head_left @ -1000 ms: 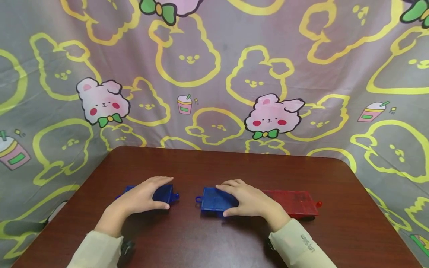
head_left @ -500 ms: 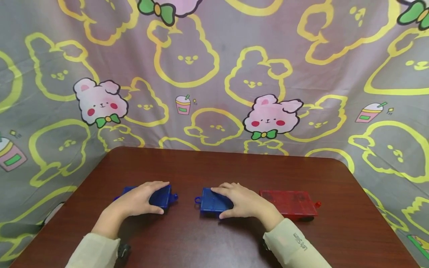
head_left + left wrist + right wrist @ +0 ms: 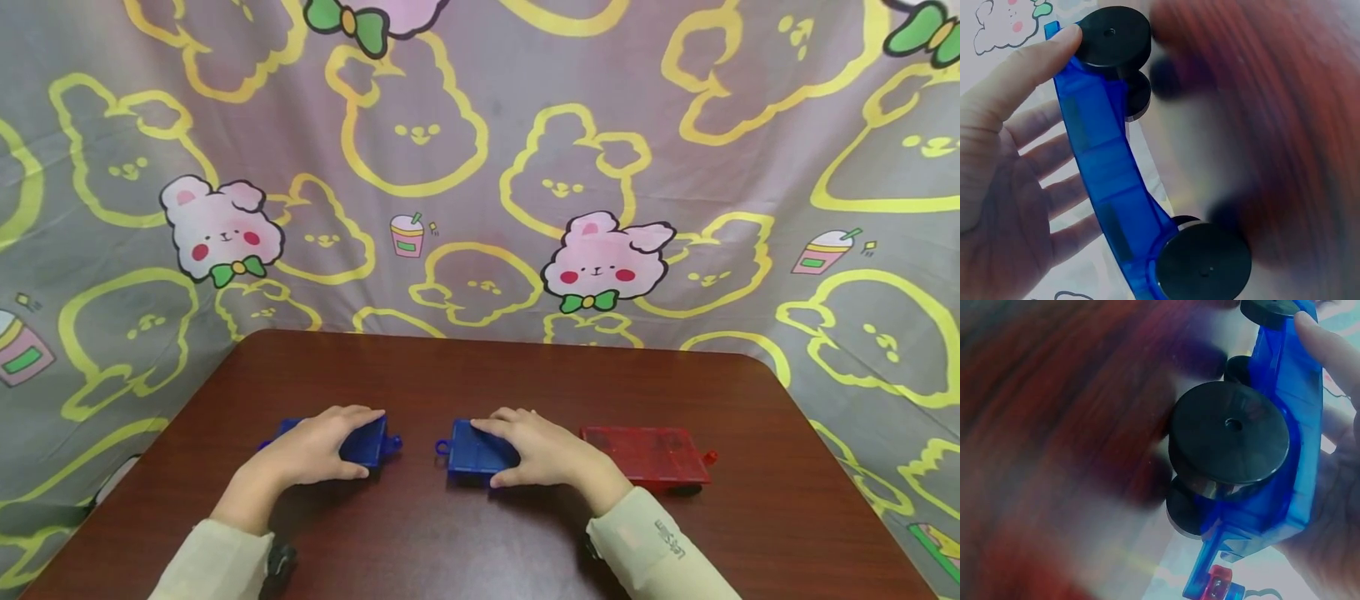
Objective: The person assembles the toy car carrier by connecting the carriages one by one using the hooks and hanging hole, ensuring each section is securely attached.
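Observation:
On the table, my left hand (image 3: 318,446) spans a translucent blue toy wagon (image 3: 366,442) from above. In the left wrist view its thumb is against the wagon's side beside a black wheel (image 3: 1204,262), with the fingers behind. My right hand (image 3: 543,450) holds a second blue wagon (image 3: 472,450) the same way. That wagon's ring (image 3: 443,447) faces the left wagon's upright peg (image 3: 393,444) across a short gap. Beyond my right hand is a red wagon (image 3: 645,454); a red ring (image 3: 1219,579) sits around the right blue wagon's end peg.
The brown wooden table (image 3: 427,533) has rounded far corners. A grey curtain (image 3: 480,208) printed with rabbits and drink cups hangs behind it and at both sides.
My left hand and its wagon drift slightly left, then slightly back right. My right hand has shifted a little left along its wagon. The gap between the blue wagons stays about the same.

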Demonstrator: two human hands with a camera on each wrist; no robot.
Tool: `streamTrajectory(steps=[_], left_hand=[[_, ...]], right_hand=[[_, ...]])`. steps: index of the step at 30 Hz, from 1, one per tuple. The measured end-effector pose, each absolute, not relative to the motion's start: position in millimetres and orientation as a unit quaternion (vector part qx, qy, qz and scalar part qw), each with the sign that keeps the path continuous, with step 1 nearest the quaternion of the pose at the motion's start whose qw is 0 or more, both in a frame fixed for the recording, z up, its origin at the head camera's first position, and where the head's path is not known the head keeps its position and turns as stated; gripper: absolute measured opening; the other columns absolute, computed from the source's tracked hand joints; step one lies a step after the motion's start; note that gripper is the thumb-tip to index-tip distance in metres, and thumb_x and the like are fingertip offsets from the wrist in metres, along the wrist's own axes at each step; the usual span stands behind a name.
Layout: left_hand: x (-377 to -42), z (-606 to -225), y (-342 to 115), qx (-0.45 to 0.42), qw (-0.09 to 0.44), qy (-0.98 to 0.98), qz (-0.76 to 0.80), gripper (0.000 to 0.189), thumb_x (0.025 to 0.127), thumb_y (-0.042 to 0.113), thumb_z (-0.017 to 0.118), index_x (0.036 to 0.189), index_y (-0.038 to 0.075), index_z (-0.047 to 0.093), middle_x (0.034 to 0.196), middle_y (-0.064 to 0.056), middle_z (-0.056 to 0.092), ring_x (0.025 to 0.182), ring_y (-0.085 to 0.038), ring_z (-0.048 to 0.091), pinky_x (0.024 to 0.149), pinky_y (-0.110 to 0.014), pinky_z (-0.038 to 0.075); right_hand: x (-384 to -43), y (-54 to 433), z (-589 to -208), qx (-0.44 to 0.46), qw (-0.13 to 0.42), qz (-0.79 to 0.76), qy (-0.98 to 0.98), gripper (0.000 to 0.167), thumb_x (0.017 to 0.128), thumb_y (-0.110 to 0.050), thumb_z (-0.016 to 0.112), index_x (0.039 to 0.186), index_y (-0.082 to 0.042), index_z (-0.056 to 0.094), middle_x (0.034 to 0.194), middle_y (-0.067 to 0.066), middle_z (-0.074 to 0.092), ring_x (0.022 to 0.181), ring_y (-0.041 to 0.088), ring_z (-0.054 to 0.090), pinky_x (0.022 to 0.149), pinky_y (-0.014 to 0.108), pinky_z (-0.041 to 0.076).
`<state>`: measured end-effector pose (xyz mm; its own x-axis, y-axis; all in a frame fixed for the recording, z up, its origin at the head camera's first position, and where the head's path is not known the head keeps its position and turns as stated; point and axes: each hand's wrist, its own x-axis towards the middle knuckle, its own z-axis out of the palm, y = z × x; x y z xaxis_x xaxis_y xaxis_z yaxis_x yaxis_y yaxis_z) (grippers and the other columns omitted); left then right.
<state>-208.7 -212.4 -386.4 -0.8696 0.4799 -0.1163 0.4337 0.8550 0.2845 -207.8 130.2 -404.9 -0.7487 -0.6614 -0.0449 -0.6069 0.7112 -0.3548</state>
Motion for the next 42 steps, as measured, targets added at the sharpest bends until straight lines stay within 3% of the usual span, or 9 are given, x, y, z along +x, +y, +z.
streamTrajectory(steps=[30,42], left_hand=[[-211,-385,-173,0.284,0.098,0.946,0.123,0.078,0.079,0.036,0.084,0.146,0.010,0.050,0.146,-0.013,0.052,0.130,-0.035,0.053,0.100,-0.055,0.049],[-212,-385,-165,0.289,0.103,0.944,0.123,0.078,0.080,0.036,0.083,0.146,0.010,0.050,0.147,-0.015,0.051,0.132,-0.036,0.051,0.102,-0.059,0.046]], right_hand=[[-207,131,-404,-0.346,0.083,-0.207,0.911,0.080,0.083,-0.046,0.078,0.152,-0.023,0.043,0.144,0.007,0.051,0.130,0.025,0.051,0.115,0.057,0.036],[-209,130,-405,-0.350,0.088,-0.196,0.912,0.080,0.083,-0.047,0.077,0.151,-0.024,0.043,0.144,0.008,0.051,0.131,0.025,0.051,0.115,0.057,0.035]])
